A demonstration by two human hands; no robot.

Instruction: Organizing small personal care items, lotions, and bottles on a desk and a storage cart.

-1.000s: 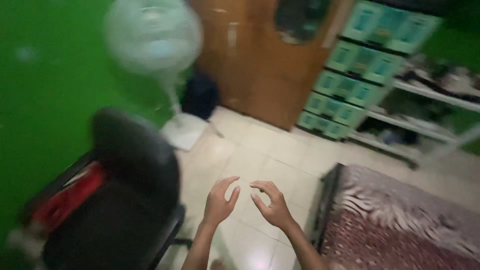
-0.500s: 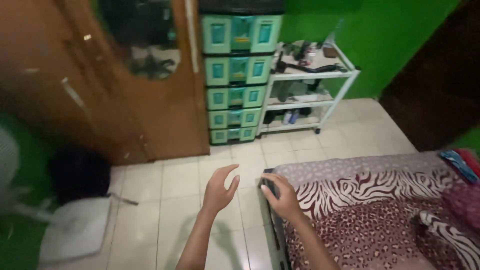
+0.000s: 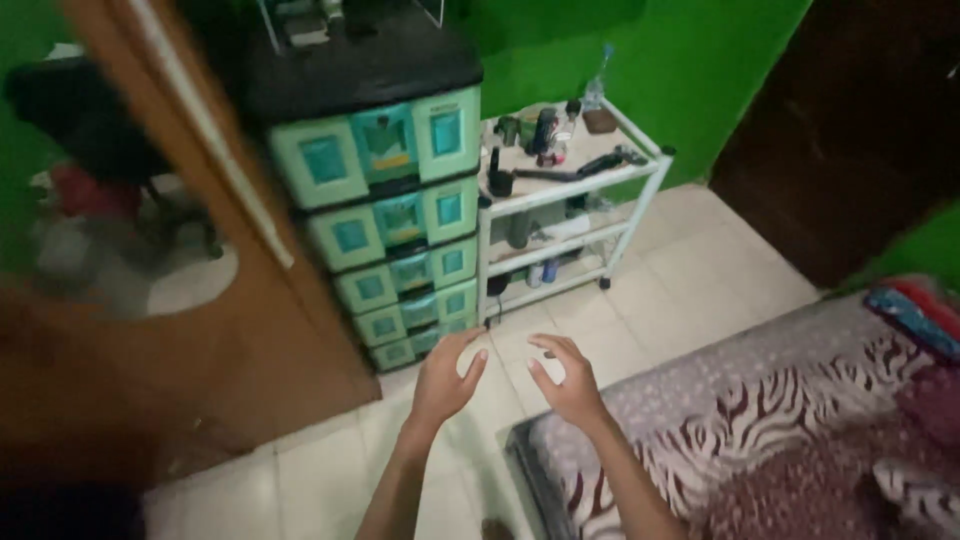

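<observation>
Since the frame half a second earlier, the view has swung right and closer: the drawer tower now stands centre-left, and the right hand has lifted off the mattress corner it was touching. Both hands now hang in the air, apart from each other and from everything else.

Left hand (image 3: 443, 378): open, fingers loosely spread, palm turned towards the right hand, holding nothing. Right hand (image 3: 566, 378): open, fingers curled slightly, empty, above the floor just beyond the near-left corner of the bed (image 3: 700, 420).

Nearest thing: the bed, covered with a sheet in zebra and leopard print, lying at lower right, its corner just below the right hand. The sheet looks soft and limp, likely light, and would bunch rather than hold shape; the hem at the corner is the natural place to pinch it. The mattress beneath is probably heavy and floppy, best taken along its edge.

Surroundings: teal plastic drawer tower (image 3: 390, 230) with a dark top, beyond the hands; white wire shelf rack (image 3: 570, 200) to its right carrying bottles and small dark items; pale tiled floor (image 3: 680, 290); wooden door (image 3: 150, 330) at left.

Hard to read: the door and the area behind it are motion-blurred. The rack's contents are too small to identify. The bed runs off the frame's right and bottom edges.
</observation>
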